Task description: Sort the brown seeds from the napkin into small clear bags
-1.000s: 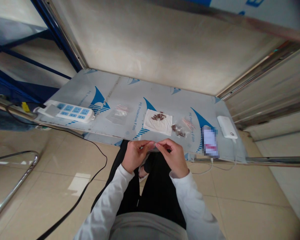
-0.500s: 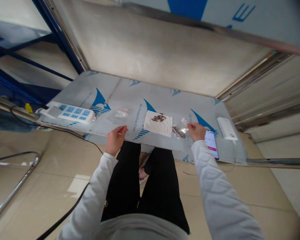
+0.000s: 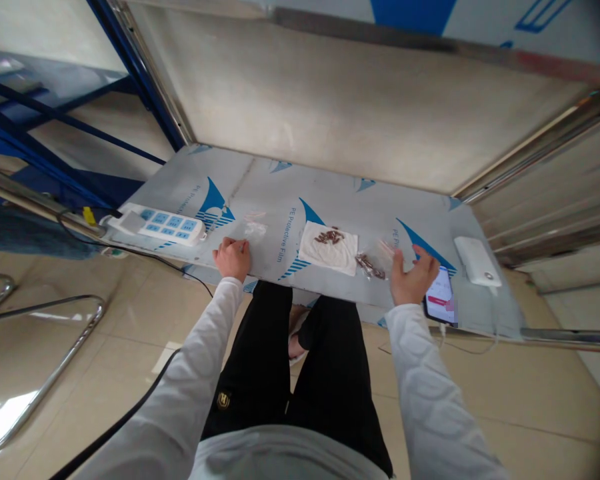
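Note:
My left hand (image 3: pixel 233 259) rests at the front edge of the table with its fingers curled together; what they hold, if anything, is hidden. Just beyond it lie small clear plastic bags (image 3: pixel 255 228). My right hand (image 3: pixel 414 276) is open, thumb and fingers apart, beside a clear zip bag (image 3: pixel 370 265) of small brown pieces. Left of that bag is a white cloth (image 3: pixel 327 255), with several loose brown pieces (image 3: pixel 329 237) on its far part. A lit phone (image 3: pixel 439 297) lies partly behind my right hand.
A white power strip (image 3: pixel 167 225) lies on the left of the film-covered table (image 3: pixel 280 193). On the right is a white power bank (image 3: pixel 477 260) with a cable. A shelf (image 3: pixel 330 37) overhangs the table. Blue rack bars (image 3: pixel 145 80) stand at the left.
My right hand has let go of the clear zip bag and opened. My left hand has moved forward onto the table edge, near the small bags. The view has shifted slightly.

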### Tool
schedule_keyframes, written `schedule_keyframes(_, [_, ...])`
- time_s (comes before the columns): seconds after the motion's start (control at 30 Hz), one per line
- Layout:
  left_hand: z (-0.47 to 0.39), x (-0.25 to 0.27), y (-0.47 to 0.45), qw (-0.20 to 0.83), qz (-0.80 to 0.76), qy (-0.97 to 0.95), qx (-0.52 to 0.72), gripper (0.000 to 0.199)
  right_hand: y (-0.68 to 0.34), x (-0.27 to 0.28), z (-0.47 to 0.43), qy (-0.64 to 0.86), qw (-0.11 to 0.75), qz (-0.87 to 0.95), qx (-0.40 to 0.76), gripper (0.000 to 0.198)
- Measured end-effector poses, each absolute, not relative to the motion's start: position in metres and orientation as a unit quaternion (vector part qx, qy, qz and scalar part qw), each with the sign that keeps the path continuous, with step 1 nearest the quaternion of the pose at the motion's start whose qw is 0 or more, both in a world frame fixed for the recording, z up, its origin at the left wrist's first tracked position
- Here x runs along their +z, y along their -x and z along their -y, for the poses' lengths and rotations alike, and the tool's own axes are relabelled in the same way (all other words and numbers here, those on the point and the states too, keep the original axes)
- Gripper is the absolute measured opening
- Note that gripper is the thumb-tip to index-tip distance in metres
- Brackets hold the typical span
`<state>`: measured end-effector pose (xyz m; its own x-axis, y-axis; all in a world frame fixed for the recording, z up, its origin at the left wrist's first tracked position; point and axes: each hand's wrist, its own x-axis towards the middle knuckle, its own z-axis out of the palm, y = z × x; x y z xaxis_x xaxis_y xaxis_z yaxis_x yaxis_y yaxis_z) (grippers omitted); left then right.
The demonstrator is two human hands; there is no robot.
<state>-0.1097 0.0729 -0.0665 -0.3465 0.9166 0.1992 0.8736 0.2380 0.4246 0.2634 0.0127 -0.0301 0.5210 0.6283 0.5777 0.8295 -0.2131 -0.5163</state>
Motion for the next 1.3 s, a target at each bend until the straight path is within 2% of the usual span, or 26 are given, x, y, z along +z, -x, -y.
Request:
schedule_keyframes(0.13, [-0.053, -0.046, 0.105, 0.025, -0.774, -0.558, 0.297, 0.032, -0.222, -0.016, 0.015, 0.737, 0.431, 0.514, -0.087, 0.039])
schedule_keyframes(0.27, [-0.033, -0.033, 0.09, 0.032, -0.739, -0.585, 0.331, 0.029, -0.17, -0.018, 0.029, 0.706, 0.439, 0.552, 0.056, 0.03])
schedule_keyframes(0.43, [-0.033, -0.056, 0.078, 0.054, -0.721, -0.617, 0.311, 0.025, -0.113, -0.02, 0.023, 0.657, 0.413, 0.597, 0.202, 0.032])
schedule_keyframes(0.57, [-0.057, -0.069, 0.086, 0.084, -0.695, -0.633, 0.33, 0.024, -0.096, -0.017, 0.023, 0.647, 0.397, 0.61, 0.227, 0.031])
schedule_keyframes(0.73, [-0.076, -0.051, 0.09, 0.129, -0.666, -0.654, 0.335, 0.021, -0.093, -0.019, 0.032, 0.655, 0.399, 0.589, 0.253, 0.032])
schedule_keyframes(0.8, [-0.064, -0.04, 0.079, 0.158, -0.646, -0.654, 0.36, 0.025, -0.091, -0.018, 0.031, 0.661, 0.417, 0.556, 0.285, 0.037])
schedule_keyframes(0.93, [-0.013, -0.027, 0.048, 0.148, -0.571, -0.706, 0.391, 0.025, -0.088, -0.011, 0.017, 0.65, 0.477, 0.471, 0.356, 0.051])
schedule_keyframes(1.03, [0.02, -0.02, 0.033, 0.162, -0.552, -0.719, 0.39, 0.02, -0.091, -0.005, 0.009, 0.618, 0.507, 0.476, 0.367, 0.041])
schedule_keyframes(1.13, [0.036, -0.011, 0.028, 0.245, -0.576, -0.641, 0.444, 0.024, -0.096, -0.004, 0.018, 0.614, 0.52, 0.505, 0.311, 0.031])
schedule_keyframes(1.23, [0.041, 0.0, 0.028, 0.43, -0.563, -0.5, 0.499, 0.031, -0.102, -0.005, 0.038, 0.592, 0.484, 0.6, 0.234, 0.025])
schedule_keyframes(1.3, [0.042, 0.006, 0.029, 0.541, -0.526, -0.436, 0.491, 0.032, -0.106, -0.005, 0.051, 0.568, 0.439, 0.666, 0.203, 0.027])
